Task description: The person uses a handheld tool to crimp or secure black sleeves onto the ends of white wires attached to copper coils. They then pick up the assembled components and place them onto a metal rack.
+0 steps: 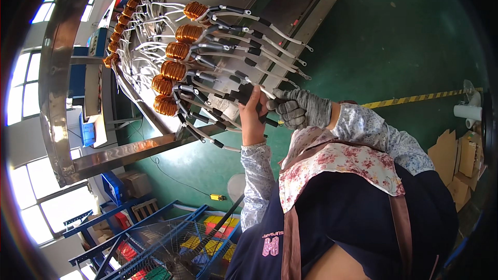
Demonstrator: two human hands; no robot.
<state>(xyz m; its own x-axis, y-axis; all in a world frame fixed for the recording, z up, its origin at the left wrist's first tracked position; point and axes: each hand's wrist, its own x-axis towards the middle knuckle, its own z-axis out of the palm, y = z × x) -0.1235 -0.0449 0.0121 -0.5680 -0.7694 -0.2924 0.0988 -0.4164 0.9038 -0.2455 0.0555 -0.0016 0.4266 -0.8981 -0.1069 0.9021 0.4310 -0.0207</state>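
Nearest the camera, the person's floral sleeves and dark apron fill the lower frame, both forearms rising toward a steel worktable (119, 151) that appears steeply tilted in this view. The bare left hand (252, 116) is closed around the black-sleeved end of a white lead wire (244, 95), pinching it where it leaves the row of coils; this grip appears to keep the stiff lead steady and apart from its neighbours. The right hand (301, 109), in a grey knit glove, is curled just beside the left, its fingers (286, 108) closed on the free part of the same cluster of leads; exactly which lead it grips cannot be told. One hand gloved and one bare suggests a split between pulling and fine handling.

Beyond the hands, copper-wound toroid coils (174, 70) lie in a diagonal row on the tabletop, their white leads fanned out to one side, probably so each set stays untangled and reachable in order. A second, smaller row of coils (124, 15) runs farther along the table.

Farthest off lie a green floor (394, 46) with a yellow-striped line (415, 97), blue shelving (155, 228) and flattened cardboard (461, 161).
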